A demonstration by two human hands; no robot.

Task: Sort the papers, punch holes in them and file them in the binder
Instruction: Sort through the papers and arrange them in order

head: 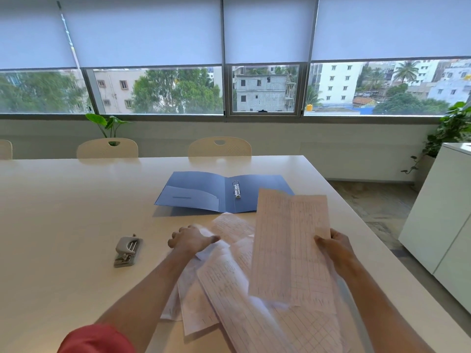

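Two hands: right hand [336, 244] pinches a lifted pink ruled paper sheet [288, 248]; left hand [190, 239] grips loose pink papers [229, 284] on the white counter [63, 212].
Binder: open blue ring binder [204, 194], far centre.
Punch: grey metal hole punch [127, 250], left.

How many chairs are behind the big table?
3. One cream plastic chair behind the white table at left-centre, another at centre, and a sliver of a third at the left edge. More may sit outside the view.
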